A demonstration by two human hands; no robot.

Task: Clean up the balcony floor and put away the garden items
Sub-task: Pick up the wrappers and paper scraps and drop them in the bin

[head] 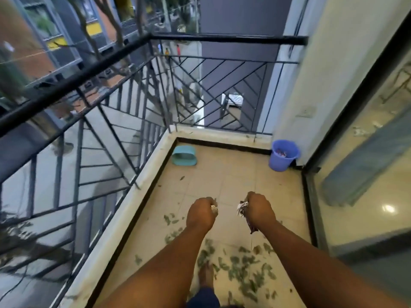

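Nearest us, our two forearms reach out over the balcony floor (222, 174), each ending in a closed fist. Our left hand (201, 215) is curled round a small crumpled scrap (214, 208) of pale litter; our right hand (259, 211) grips a crumpled wrapper (242, 210), whose dark tail hangs below the wrist. Beneath and between our arms, green leaves (242, 270) lie scattered over the beige tiles, thickest close to our bare foot (205, 275). Farther out, a teal planter (184, 155) lies tipped on its side in the far left corner by the black railing (142, 41). A blue bucket (284, 154) stands upright in the far right corner, beside the wall and the glass door (367, 163), with some litter inside.
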